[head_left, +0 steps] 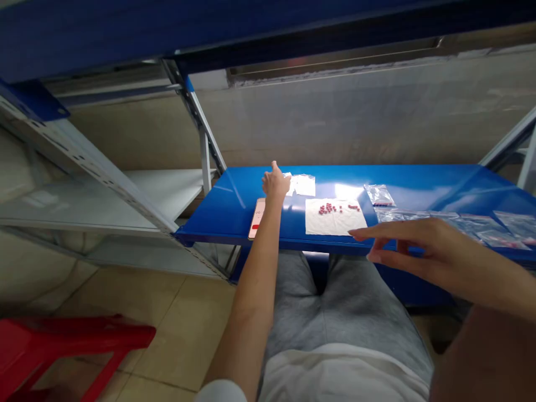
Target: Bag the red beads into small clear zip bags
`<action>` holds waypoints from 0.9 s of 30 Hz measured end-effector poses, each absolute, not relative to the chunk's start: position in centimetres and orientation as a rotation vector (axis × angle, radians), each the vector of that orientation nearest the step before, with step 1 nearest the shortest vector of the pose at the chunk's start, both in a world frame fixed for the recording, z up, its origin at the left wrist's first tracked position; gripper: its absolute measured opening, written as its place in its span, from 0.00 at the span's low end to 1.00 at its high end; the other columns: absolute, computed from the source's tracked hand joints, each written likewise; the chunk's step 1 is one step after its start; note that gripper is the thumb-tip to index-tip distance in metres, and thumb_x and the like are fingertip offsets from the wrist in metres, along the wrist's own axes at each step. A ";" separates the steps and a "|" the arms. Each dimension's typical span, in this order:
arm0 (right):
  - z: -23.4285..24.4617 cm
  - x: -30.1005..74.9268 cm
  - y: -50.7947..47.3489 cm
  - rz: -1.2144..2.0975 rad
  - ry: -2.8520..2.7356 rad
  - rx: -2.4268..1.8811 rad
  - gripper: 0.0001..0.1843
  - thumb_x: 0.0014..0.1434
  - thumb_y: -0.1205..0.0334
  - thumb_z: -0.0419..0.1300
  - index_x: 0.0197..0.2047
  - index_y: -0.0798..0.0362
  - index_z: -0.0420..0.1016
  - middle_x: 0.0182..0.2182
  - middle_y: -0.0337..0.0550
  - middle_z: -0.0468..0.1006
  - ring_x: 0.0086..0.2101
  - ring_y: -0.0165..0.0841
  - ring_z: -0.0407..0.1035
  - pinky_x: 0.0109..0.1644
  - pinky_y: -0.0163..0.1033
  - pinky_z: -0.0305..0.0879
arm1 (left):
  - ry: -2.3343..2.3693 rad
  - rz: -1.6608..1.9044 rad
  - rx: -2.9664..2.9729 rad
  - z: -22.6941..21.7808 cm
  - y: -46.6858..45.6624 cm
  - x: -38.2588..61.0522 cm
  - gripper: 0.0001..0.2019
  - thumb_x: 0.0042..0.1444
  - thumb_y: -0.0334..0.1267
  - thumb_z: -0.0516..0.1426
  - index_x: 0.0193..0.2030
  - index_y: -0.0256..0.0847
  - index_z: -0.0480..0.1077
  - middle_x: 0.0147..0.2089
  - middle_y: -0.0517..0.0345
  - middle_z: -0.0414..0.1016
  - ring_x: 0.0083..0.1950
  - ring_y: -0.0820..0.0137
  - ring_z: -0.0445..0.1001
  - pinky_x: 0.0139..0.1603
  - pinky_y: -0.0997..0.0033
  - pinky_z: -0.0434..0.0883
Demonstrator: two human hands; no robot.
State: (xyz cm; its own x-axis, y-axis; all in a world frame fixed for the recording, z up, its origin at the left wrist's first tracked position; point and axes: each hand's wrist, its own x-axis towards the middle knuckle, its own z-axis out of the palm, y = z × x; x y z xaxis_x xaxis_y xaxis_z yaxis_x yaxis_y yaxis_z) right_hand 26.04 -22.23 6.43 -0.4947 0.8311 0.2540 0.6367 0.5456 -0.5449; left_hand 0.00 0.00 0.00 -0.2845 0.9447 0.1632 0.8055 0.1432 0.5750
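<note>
My left hand (275,181) reaches to the back of the blue shelf, fingers apart. It is at the left edge of some flat clear plastic bags (304,185); whether it touches them I cannot tell. Under my left forearm lies a phone (253,222) with a lit screen, partly covered. A white cloth (324,224) lies near the front edge, with several small dark red pieces (327,209) scattered on it. My right hand (412,245) hovers in front of the shelf, right of the cloth, fingers apart and holding nothing.
Several clear zip bags (473,223) with small reddish contents lie along the right of the blue shelf (234,206); another bag (379,195) lies behind them. Metal uprights (201,125) and a blue beam (293,28) frame the space. A red stool (79,340) stands lower left.
</note>
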 end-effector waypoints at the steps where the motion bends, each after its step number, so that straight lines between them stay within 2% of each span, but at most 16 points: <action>1: 5.8 26.2 -21.8 0.553 -2.265 -1.230 0.19 0.66 0.47 0.63 0.56 0.39 0.83 0.40 0.40 0.87 0.32 0.38 0.81 0.31 0.38 0.77 | 2.211 0.742 1.697 -0.3 0.9 0.0 0.36 0.62 0.42 0.63 0.74 0.42 0.55 0.69 0.31 0.66 0.70 0.45 0.65 0.62 0.54 0.66; 4: 4.4 26.5 -20.9 0.643 -2.207 -1.296 0.23 0.65 0.45 0.62 0.59 0.42 0.81 0.43 0.45 0.86 0.33 0.39 0.81 0.33 0.40 0.77 | 2.253 0.567 1.650 -1.4 2.5 -0.1 0.36 0.59 0.45 0.66 0.70 0.40 0.60 0.70 0.29 0.65 0.70 0.43 0.65 0.63 0.51 0.66; 7: 4.0 26.2 -20.4 0.737 -2.166 -1.300 0.24 0.65 0.46 0.62 0.61 0.44 0.80 0.45 0.46 0.86 0.37 0.40 0.81 0.39 0.41 0.78 | 2.261 0.559 1.641 -2.4 3.3 -0.5 0.32 0.56 0.42 0.69 0.65 0.39 0.65 0.67 0.29 0.69 0.68 0.45 0.68 0.62 0.53 0.67; 11: 3.6 25.3 -19.1 0.850 -2.078 -1.275 0.23 0.63 0.48 0.62 0.58 0.46 0.81 0.44 0.46 0.85 0.39 0.40 0.80 0.43 0.42 0.77 | 2.254 0.610 1.648 -2.9 3.5 -1.0 0.22 0.60 0.36 0.65 0.60 0.38 0.69 0.62 0.32 0.74 0.63 0.48 0.74 0.57 0.57 0.70; 14: 2.4 24.5 -17.3 0.935 -2.002 -1.274 0.20 0.61 0.49 0.64 0.53 0.48 0.82 0.42 0.46 0.85 0.38 0.39 0.80 0.41 0.41 0.76 | 2.264 0.701 1.634 -2.8 3.3 -1.3 0.18 0.63 0.33 0.61 0.59 0.38 0.70 0.61 0.33 0.76 0.61 0.48 0.77 0.52 0.59 0.72; 18: 0.1 22.3 -13.1 1.155 -1.751 -1.286 0.16 0.63 0.53 0.63 0.48 0.53 0.81 0.41 0.51 0.85 0.36 0.39 0.80 0.28 0.34 0.68 | 2.251 0.836 1.602 -2.2 2.7 -2.1 0.16 0.61 0.28 0.61 0.56 0.37 0.72 0.58 0.33 0.77 0.58 0.49 0.78 0.49 0.61 0.72; 20: -0.9 20.6 -10.5 1.183 -1.592 -1.323 0.14 0.64 0.57 0.63 0.49 0.56 0.78 0.39 0.54 0.85 0.37 0.39 0.80 0.26 0.32 0.65 | 2.223 0.921 1.594 -1.6 2.1 -2.5 0.16 0.61 0.27 0.60 0.56 0.36 0.72 0.58 0.34 0.77 0.58 0.52 0.77 0.50 0.63 0.72; 22: -1.6 18.6 -7.9 1.200 -1.448 -1.324 0.14 0.66 0.60 0.61 0.52 0.57 0.76 0.44 0.57 0.84 0.38 0.38 0.80 0.27 0.32 0.67 | 2.167 1.002 1.599 -0.8 1.3 -2.8 0.17 0.61 0.28 0.60 0.58 0.37 0.72 0.56 0.38 0.79 0.57 0.56 0.78 0.50 0.67 0.72; 24: -1.8 16.7 -6.0 1.200 -1.357 -1.302 0.17 0.67 0.56 0.60 0.55 0.56 0.74 0.48 0.58 0.83 0.41 0.39 0.80 0.27 0.32 0.67 | 2.077 1.055 1.615 -0.1 0.0 -2.9 0.20 0.61 0.31 0.61 0.60 0.38 0.72 0.50 0.45 0.82 0.51 0.62 0.81 0.48 0.70 0.73; 27: -1.6 14.9 -5.2 1.261 -1.292 -1.181 0.21 0.65 0.47 0.63 0.55 0.53 0.75 0.52 0.56 0.82 0.45 0.39 0.79 0.32 0.33 0.71 | 1.808 1.135 1.576 0.2 -3.2 -2.5 0.22 0.59 0.32 0.62 0.61 0.40 0.73 0.42 0.52 0.83 0.40 0.67 0.81 0.41 0.72 0.74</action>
